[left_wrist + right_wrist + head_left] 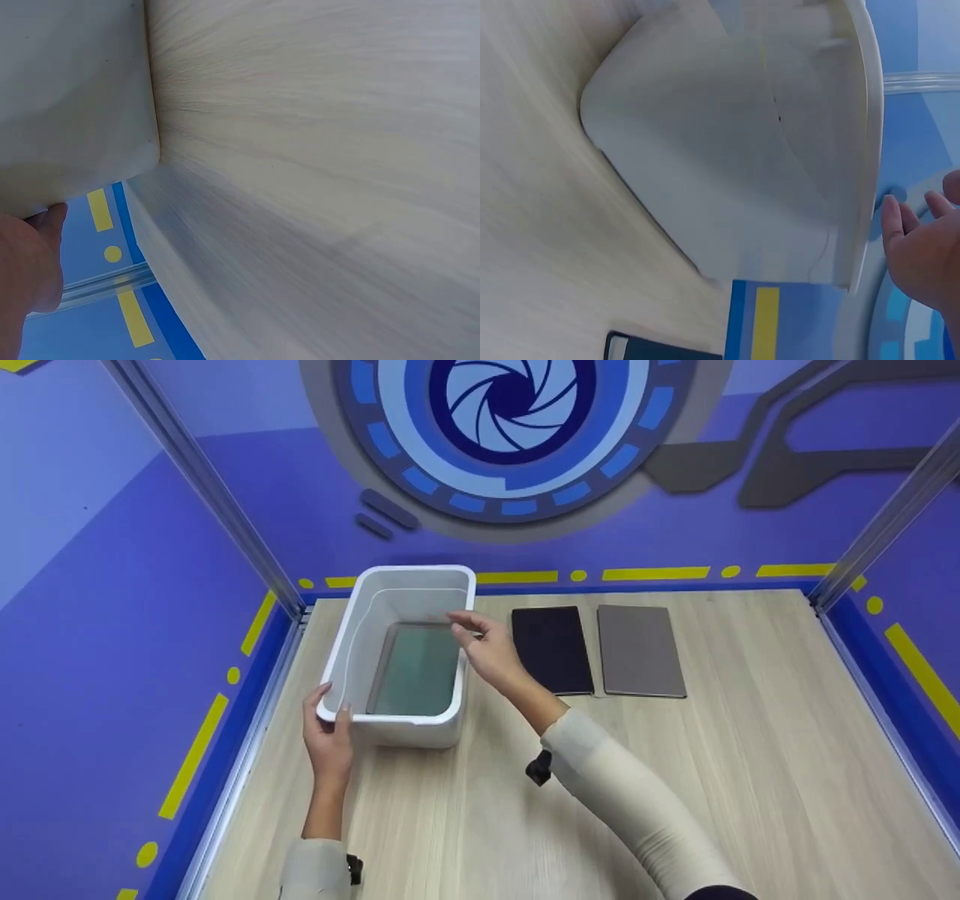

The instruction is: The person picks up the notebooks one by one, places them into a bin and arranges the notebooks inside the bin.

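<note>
A white plastic bin [341, 649] stands on the left part of the table. Flat on its floor lies a green notebook-like thing [416, 671]. My left hand [328, 739] grips the rim at the bin's near left corner, thumb on the front side and fingers round the left side. Over the bin's right rim hovers my right hand [491, 649], its fingers loosely bent and holding nothing; in the right wrist view this hand [926, 251] is beside the rim. To the right lie a black notebook [553, 651] and a grey notebook [641, 651], side by side.
The pale wooden table [750, 750] reaches forward to a blue printed back wall [525, 555]. Blue side panels with metal posts [217, 502] bound it left and right. The notebooks lie close to the bin's right side.
</note>
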{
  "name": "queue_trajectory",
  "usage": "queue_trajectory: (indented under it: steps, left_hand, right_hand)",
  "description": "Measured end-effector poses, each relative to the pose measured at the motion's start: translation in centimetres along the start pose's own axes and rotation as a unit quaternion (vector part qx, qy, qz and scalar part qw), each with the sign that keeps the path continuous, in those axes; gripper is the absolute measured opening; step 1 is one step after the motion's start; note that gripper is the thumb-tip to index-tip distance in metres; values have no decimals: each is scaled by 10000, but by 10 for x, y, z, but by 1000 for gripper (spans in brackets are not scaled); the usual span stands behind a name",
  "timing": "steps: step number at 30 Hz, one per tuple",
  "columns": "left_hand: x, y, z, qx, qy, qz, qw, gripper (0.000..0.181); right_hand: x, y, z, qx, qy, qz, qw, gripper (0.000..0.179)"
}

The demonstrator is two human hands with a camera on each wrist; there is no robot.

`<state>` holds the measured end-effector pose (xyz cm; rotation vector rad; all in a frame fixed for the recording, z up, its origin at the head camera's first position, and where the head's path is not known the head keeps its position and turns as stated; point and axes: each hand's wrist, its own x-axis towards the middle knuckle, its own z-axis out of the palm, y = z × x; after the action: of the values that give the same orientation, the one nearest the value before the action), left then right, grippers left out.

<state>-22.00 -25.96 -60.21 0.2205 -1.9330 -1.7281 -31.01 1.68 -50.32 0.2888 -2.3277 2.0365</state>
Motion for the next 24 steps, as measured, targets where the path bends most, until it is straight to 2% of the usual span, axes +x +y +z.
queue_trajectory:
  steps: [5,12,24]
  left_hand:
    - [3,-1,0,-101,-14,110,9999,51]
    - [1,-2,0,-14,16,110,9999,50]
    - [0,-1,1,21,57,96,9999,50]
  right_hand:
    - [1,2,-19,-7,215,-191,9996,31]
    - [-3,9,-51,-175,436,-176,9987,31]
    - [-12,31,-90,-597,588,-289,9961,28]
